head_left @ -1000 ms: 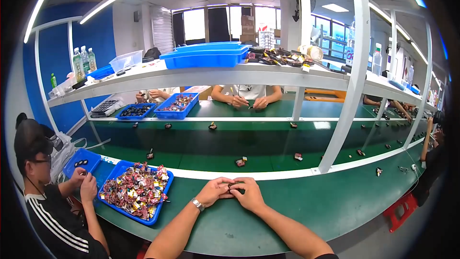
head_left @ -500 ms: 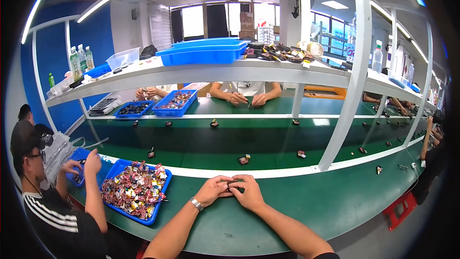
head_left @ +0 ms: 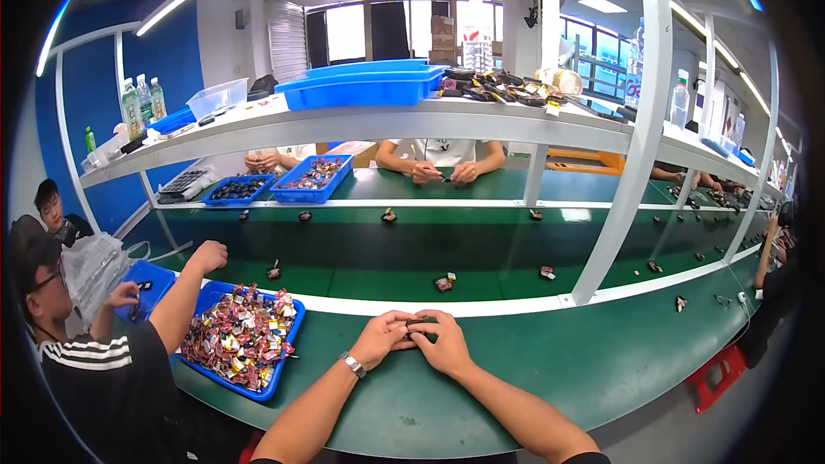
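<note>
While both forearms rest low over the smooth green worktop (head_left: 533, 369), the left hand (head_left: 382, 339), with a silver metal-banded watch (head_left: 352, 365) at its wrist, and the right hand (head_left: 443, 344) meet near the worktop's far edge. Both are curled nearly closed, thumbs and fingertips gripping a small dark oblong piece (head_left: 421, 321) between them; the fingers hide much of it, so its exact form cannot be told. To the left, well apart from the hands, stands a blue rectangular plastic tray (head_left: 273, 382), heaped with small red, white, yellow and black parts (head_left: 236, 339). Beside it, a co-worker in a black top with white shoulder stripes extends one bare arm (head_left: 185, 292) past the tray's far left corner. Beyond a white ledge (head_left: 481, 308) runs a dark green belt (head_left: 378, 262), bearing scattered small parts, among them a red-and-white one (head_left: 547, 272). Above it, a white shelf (head_left: 344, 126) carries stacked blue plastic trays (head_left: 361, 90) and, just beside them, a loose pile of mostly black pieces (head_left: 498, 93).
</note>
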### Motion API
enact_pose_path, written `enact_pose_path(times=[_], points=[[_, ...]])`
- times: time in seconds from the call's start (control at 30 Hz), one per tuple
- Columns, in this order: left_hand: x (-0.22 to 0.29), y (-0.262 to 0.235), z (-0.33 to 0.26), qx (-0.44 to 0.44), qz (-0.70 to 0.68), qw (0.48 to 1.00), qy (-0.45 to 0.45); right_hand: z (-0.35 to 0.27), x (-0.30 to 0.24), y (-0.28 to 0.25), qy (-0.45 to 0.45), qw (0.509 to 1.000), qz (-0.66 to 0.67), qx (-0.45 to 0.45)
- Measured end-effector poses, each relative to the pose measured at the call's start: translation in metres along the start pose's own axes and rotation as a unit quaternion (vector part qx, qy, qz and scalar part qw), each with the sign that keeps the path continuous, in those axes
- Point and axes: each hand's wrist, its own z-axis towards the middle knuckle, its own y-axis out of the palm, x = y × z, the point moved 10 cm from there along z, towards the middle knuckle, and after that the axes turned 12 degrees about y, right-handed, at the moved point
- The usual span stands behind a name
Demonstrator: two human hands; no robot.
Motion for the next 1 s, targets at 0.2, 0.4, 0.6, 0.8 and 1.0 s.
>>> enact_pose_path(times=[0.2, 0.4, 0.6, 0.8, 1.0], points=[[0.001, -0.001, -0.001, 0.011, 0.003, 1.0, -0.003, 0.0, -0.007, 0.003, -0.03, 0.999, -0.004, -0.019], [-0.001, 0.0, 0.0, 0.011, -0.009, 1.0, -0.005, -0.004, -0.025, -0.012, -0.067, 0.995, -0.034, 0.071], [-0.005, -0.002, 0.001, 0.013, -0.007, 1.0, -0.013, -0.007, -0.034, -0.013, -0.121, 0.988, -0.063, 0.079], [-0.003, -0.001, 0.0, 0.01, -0.006, 1.0, -0.012, -0.008, -0.043, -0.013, -0.136, 0.984, -0.086, 0.072], [-0.003, 0.001, 0.0, 0.014, -0.014, 1.0, -0.016, -0.007, -0.037, -0.012, -0.125, 0.984, -0.086, 0.089]])
